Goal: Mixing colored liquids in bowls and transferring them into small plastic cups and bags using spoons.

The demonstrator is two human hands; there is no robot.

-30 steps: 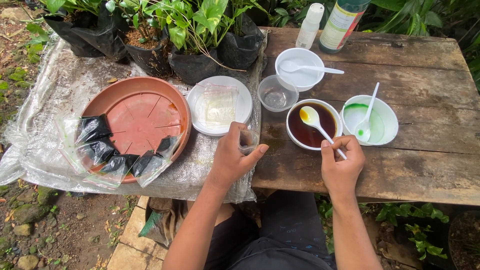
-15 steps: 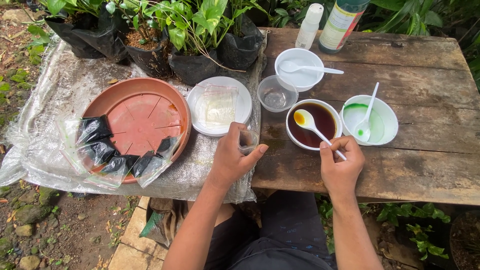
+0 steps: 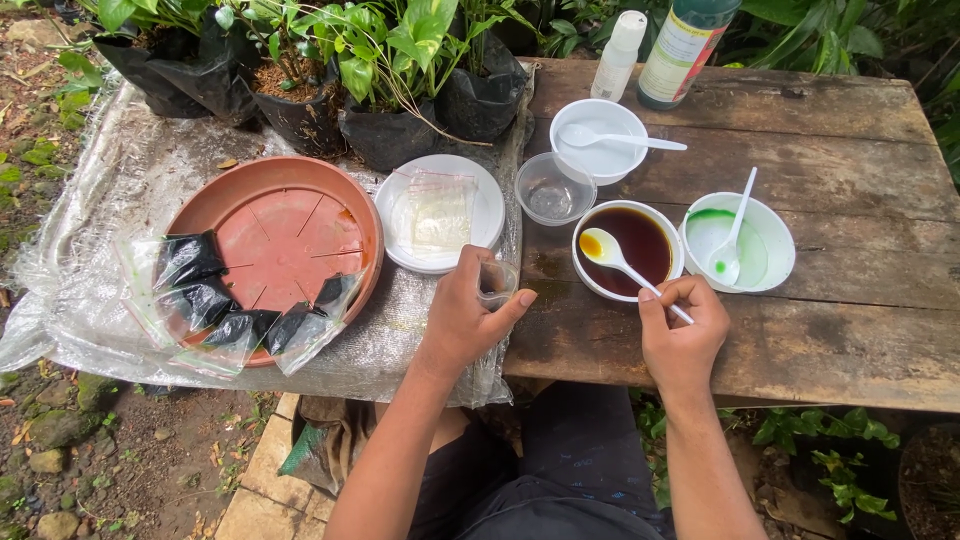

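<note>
1. Left hand (image 3: 468, 318) is curled around a small clear plastic bag (image 3: 497, 282), fingers closed on it, held just above the plastic sheet (image 3: 100, 200) at the table's near edge.
2. Right hand (image 3: 684, 330) pinches the handle of a white spoon (image 3: 622, 260); the spoon's bowl carries a yellowish drop and sits over the bowl of dark liquid (image 3: 630, 245).
3. The two hands are apart, the dark bowl lying between and just beyond them.
4. Right of it: a white bowl with green liquid (image 3: 760, 250), a second spoon resting inside.
5. Left of it: a white plate (image 3: 480, 215) bearing flat clear bags, and a small clear cup (image 3: 550, 190) just beside.
6. Farther left: a terracotta saucer (image 3: 280, 225) with several soil-filled bags (image 3: 210, 300) lying along its near rim.
7. Behind: a white bowl with a spoon (image 3: 598, 140).
8. Far edge of the wooden table (image 3: 850, 340): two bottles (image 3: 685, 45), and potted plants (image 3: 390, 110) in black bags.
</note>
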